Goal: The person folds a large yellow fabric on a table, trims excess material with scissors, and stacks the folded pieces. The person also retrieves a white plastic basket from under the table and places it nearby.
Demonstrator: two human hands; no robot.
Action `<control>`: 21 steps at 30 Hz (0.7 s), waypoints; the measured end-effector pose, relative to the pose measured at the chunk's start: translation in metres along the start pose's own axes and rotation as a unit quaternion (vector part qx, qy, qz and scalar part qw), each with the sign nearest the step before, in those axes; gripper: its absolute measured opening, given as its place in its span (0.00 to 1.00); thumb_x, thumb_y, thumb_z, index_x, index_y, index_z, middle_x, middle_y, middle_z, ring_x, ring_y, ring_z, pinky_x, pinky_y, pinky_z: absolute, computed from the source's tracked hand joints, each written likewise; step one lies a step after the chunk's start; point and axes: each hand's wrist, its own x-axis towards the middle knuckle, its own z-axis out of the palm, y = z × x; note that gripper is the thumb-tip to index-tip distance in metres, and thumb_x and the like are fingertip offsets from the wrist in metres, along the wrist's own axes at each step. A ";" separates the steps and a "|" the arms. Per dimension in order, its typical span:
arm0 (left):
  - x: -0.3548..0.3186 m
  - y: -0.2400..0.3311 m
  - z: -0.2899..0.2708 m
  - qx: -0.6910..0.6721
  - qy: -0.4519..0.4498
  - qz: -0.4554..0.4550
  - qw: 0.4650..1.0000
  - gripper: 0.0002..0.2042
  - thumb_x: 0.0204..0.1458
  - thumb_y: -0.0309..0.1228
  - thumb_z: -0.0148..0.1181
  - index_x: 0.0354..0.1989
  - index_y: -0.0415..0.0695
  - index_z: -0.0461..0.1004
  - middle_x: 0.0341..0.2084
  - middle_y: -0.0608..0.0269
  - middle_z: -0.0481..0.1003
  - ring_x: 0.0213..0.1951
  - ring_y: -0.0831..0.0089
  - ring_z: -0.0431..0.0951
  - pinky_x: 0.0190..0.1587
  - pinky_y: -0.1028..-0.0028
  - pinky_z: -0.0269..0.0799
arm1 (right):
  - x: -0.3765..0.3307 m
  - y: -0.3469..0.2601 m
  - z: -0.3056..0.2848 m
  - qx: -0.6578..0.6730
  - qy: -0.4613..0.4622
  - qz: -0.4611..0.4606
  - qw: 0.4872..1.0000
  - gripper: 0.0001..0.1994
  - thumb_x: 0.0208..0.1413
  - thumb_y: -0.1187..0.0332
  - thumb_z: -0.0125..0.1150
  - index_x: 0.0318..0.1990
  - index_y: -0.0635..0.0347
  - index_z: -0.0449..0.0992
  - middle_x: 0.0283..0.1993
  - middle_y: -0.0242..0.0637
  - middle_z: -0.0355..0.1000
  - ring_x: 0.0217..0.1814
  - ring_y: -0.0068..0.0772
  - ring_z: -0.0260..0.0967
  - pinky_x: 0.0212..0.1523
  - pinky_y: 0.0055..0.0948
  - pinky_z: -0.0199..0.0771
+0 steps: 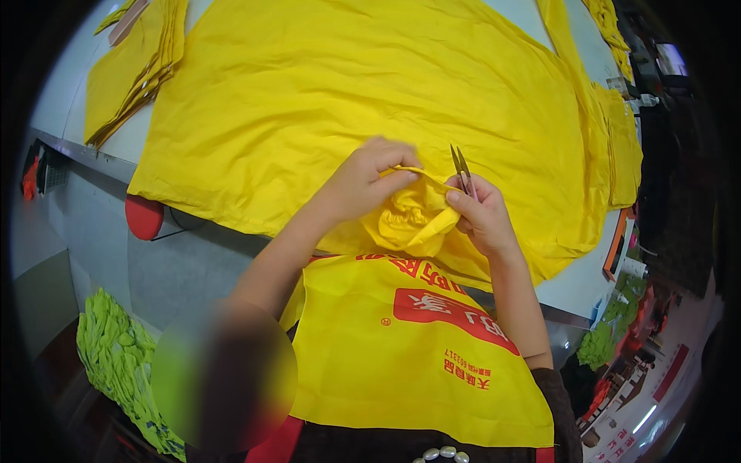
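My left hand (pixel 369 179) pinches the raised edge of a bunched piece of yellow fabric (pixel 413 224) between thumb and fingers; its fingertips are slightly blurred. Opposite, my right hand (pixel 482 214) grips the same edge with thumb and forefinger. That hand also holds small scissors (pixel 461 166), blades pointing up and a little apart, handles mostly hidden in the palm. The edge is stretched between both hands, with gathered folds hanging below it. A large yellow cloth (pixel 347 85) spreads over the table beneath my hands.
A stack of cut yellow pieces (pixel 135 81) lies at the table's left, folded yellow fabric (pixel 621 147) at its right. A yellow panel with red print (pixel 355 363) covers my front. Below left is a green fabric heap (pixel 120 363); a red round pad (pixel 144 217) sits under the table edge.
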 end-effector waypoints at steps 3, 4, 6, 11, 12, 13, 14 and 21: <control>-0.002 -0.016 -0.002 -0.305 -0.100 -0.246 0.915 0.09 0.55 0.35 0.52 0.35 0.42 0.72 0.31 0.68 0.74 0.36 0.80 0.71 0.41 0.79 0.66 | -0.006 -0.007 0.004 0.008 0.009 0.006 1.000 0.10 0.50 0.68 0.61 0.38 0.60 0.71 0.20 0.20 0.59 0.17 0.10 0.49 0.17 0.13 0.46; -0.002 -0.017 0.004 -0.358 -0.066 -0.254 0.896 0.09 0.56 0.35 0.51 0.34 0.42 0.72 0.30 0.71 0.73 0.35 0.83 0.70 0.39 0.80 0.65 | -0.007 -0.008 0.005 0.010 0.006 0.004 1.000 0.10 0.49 0.68 0.62 0.38 0.60 0.71 0.21 0.20 0.59 0.18 0.10 0.49 0.17 0.13 0.46; -0.004 -0.012 0.020 -0.456 0.005 -0.271 0.848 0.11 0.57 0.36 0.50 0.32 0.42 0.73 0.28 0.76 0.71 0.31 0.89 0.66 0.35 0.83 0.63 | -0.008 -0.008 0.006 0.014 -0.001 0.000 1.000 0.11 0.49 0.69 0.62 0.39 0.60 0.71 0.21 0.20 0.59 0.18 0.10 0.48 0.17 0.13 0.46; -0.006 -0.002 0.026 -0.454 -0.011 -0.330 0.827 0.10 0.54 0.35 0.54 0.36 0.41 0.73 0.28 0.72 0.74 0.33 0.86 0.71 0.38 0.82 0.66 | -0.003 -0.005 -0.003 -0.015 -0.010 -0.001 1.000 0.11 0.50 0.68 0.61 0.39 0.61 0.71 0.22 0.20 0.59 0.18 0.10 0.49 0.18 0.13 0.47; -0.006 0.002 0.021 -0.453 -0.043 -0.338 0.824 0.10 0.53 0.35 0.55 0.36 0.41 0.74 0.28 0.71 0.74 0.33 0.85 0.71 0.38 0.82 0.67 | -0.003 -0.004 -0.004 -0.017 -0.019 0.004 1.000 0.11 0.50 0.68 0.61 0.39 0.61 0.71 0.22 0.20 0.60 0.19 0.10 0.49 0.18 0.13 0.48; -0.005 0.005 0.018 -0.451 -0.074 -0.346 0.819 0.10 0.52 0.35 0.56 0.36 0.41 0.74 0.28 0.70 0.75 0.34 0.84 0.72 0.38 0.82 0.67 | -0.003 -0.004 -0.003 -0.040 -0.012 -0.007 0.999 0.10 0.51 0.68 0.60 0.39 0.61 0.71 0.22 0.20 0.60 0.19 0.10 0.49 0.19 0.13 0.48; -0.005 0.004 0.019 -0.467 -0.070 -0.354 0.807 0.09 0.52 0.34 0.57 0.35 0.41 0.74 0.28 0.70 0.75 0.33 0.84 0.72 0.38 0.82 0.67 | -0.003 -0.004 -0.001 -0.062 -0.005 -0.018 0.998 0.09 0.51 0.68 0.59 0.38 0.61 0.71 0.22 0.20 0.60 0.20 0.10 0.50 0.20 0.13 0.49; -0.003 0.010 0.023 -0.478 -0.026 -0.379 0.792 0.07 0.49 0.32 0.58 0.32 0.41 0.76 0.29 0.67 0.76 0.33 0.81 0.73 0.39 0.81 0.68 | -0.020 -0.017 -0.027 -0.158 0.015 -0.134 0.978 0.09 0.56 0.66 0.53 0.38 0.63 0.71 0.24 0.21 0.61 0.25 0.13 0.55 0.25 0.15 0.57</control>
